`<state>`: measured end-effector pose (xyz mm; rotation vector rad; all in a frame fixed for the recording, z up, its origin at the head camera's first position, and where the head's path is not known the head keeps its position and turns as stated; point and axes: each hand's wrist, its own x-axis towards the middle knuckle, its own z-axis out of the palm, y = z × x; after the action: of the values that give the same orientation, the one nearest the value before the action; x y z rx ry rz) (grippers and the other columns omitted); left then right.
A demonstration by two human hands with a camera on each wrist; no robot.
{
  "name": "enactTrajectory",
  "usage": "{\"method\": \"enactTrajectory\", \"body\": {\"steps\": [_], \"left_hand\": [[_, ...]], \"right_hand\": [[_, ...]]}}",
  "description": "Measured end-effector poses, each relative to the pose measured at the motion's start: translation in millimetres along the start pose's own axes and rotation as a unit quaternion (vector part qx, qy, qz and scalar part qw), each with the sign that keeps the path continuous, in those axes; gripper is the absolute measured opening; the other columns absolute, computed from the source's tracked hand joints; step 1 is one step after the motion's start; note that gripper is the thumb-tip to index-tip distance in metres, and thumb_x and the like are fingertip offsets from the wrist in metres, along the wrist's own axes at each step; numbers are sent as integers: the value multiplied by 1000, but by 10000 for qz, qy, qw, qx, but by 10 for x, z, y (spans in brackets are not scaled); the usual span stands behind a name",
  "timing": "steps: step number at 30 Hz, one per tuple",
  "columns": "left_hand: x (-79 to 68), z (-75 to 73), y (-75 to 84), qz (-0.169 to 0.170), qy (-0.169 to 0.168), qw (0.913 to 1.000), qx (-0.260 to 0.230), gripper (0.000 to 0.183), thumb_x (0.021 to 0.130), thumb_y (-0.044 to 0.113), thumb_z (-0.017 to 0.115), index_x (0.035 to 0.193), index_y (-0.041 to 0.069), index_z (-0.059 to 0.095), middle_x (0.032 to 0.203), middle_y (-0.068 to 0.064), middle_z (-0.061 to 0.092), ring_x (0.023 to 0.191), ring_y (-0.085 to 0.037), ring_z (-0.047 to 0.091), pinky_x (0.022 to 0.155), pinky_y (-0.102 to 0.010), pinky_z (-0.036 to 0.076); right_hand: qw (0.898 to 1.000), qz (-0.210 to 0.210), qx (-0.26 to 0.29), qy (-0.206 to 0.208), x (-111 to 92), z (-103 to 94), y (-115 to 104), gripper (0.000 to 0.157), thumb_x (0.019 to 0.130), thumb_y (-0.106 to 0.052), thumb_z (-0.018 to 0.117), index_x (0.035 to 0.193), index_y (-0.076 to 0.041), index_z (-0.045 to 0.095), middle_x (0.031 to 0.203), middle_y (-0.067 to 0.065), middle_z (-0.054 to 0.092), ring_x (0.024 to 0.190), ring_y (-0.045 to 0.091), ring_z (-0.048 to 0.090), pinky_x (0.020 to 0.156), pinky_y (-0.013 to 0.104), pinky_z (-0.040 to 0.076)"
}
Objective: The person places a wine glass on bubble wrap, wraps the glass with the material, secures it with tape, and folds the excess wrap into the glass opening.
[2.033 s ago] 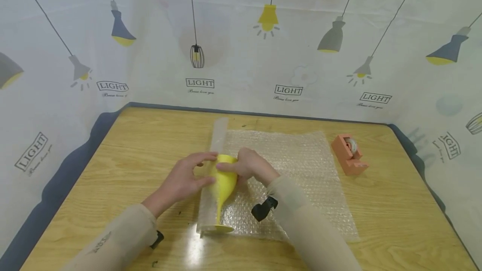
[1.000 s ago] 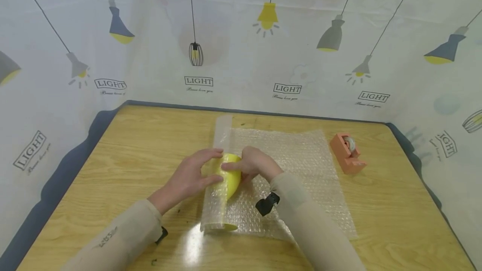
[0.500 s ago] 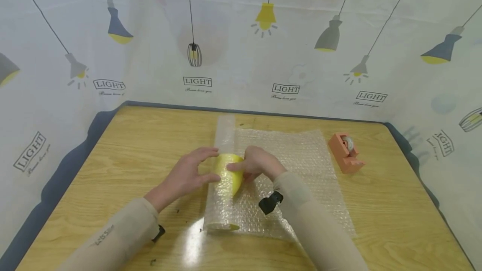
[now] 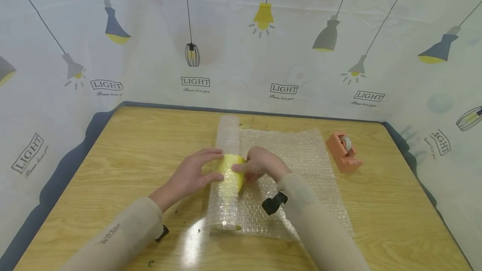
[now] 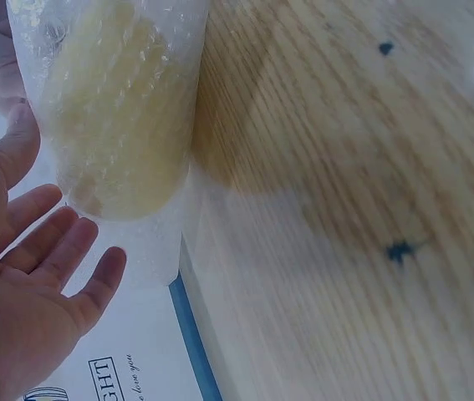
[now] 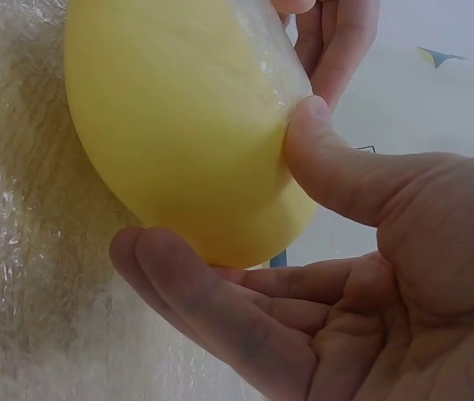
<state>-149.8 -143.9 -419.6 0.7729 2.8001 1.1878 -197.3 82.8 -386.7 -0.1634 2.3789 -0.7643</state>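
Note:
A yellow goblet [image 4: 240, 184] lies on its side, rim toward the table's far edge, with a flap of bubble wrap [image 4: 227, 135] folded over its left part. Its stem shows only dimly through the layer. My right hand [image 4: 260, 163] holds the bowl near the rim; the right wrist view has the thumb on top and curled fingers [image 6: 178, 267] at the rim's underside. From the left, my left hand [image 4: 190, 174] touches the wrapped bowl with thumb and forefinger. Its other fingers [image 5: 73, 242] are loosely spread beside the wrap in the left wrist view.
The remaining bubble wrap sheet [image 4: 301, 154] spreads flat to the right of the goblet, partly under the right forearm. An orange tape dispenser [image 4: 340, 154] with a clear roll stands beyond the sheet's right edge. All of it rests on a wooden table [image 4: 132, 149].
The goblet and both hands have shifted slightly right. The wrap's left flap has come further over the goblet, covering the stem and most of the bowl that were bare earlier.

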Motion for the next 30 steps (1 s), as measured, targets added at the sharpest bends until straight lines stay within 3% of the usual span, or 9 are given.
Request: {"method": "enactTrajectory", "body": {"steps": [7,18,30], "left_hand": [[20,42,2,126,3,9999,22,57,87,22,82,138,5,64,150,-11,57,136,-37,55,113,-54,45],[48,128,80,-26,-7,10000,32,58,87,26,82,139,9,63,152,-7,55,142,-33,48,119,-55,37],[87,221,85,426,165,9990,28,56,87,25,83,137,7,65,149,-9,58,138,-33,52,117,-53,42]], "right_hand": [[9998,-111,169,-43,-14,-12,59,43,97,-38,73,94,5,73,79,11,76,77,25,77,87,40,61],[9993,-258,257,-99,-53,-42,136,37,98,-33,72,92,3,74,81,11,77,76,25,77,90,42,61],[9979,-324,546,-117,-59,-43,245,29,99,-23,72,95,6,73,84,13,77,78,26,78,83,37,63]]}}
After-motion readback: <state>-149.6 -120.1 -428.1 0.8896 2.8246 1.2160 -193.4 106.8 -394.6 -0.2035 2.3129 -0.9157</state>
